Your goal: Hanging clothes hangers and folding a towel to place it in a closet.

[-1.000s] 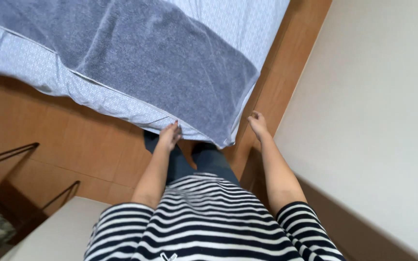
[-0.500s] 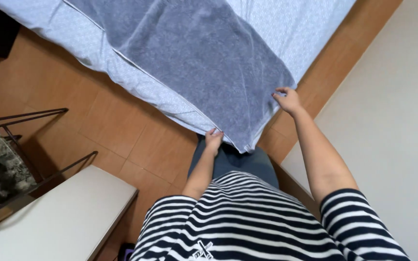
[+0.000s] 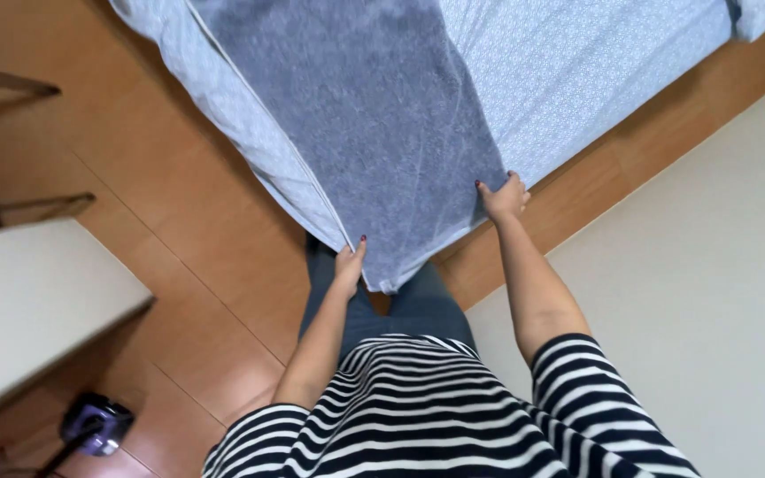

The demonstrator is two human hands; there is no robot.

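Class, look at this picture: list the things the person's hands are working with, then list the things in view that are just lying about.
In hand:
- grey blanket, its near edge gripped by the left hand and right hand
- pale blue patterned bed sheet under it

Lying about:
- white tabletop
- purple device on the wooden floor
- white wall

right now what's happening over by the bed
A person in a striped top stands at the foot of a bed and holds the near edge of a grey blanket with both hands. The left hand grips one corner beside the mattress side, and the right hand grips the other corner. The blanket lies spread along the light blue sheet, its end hanging over the wooden floor.
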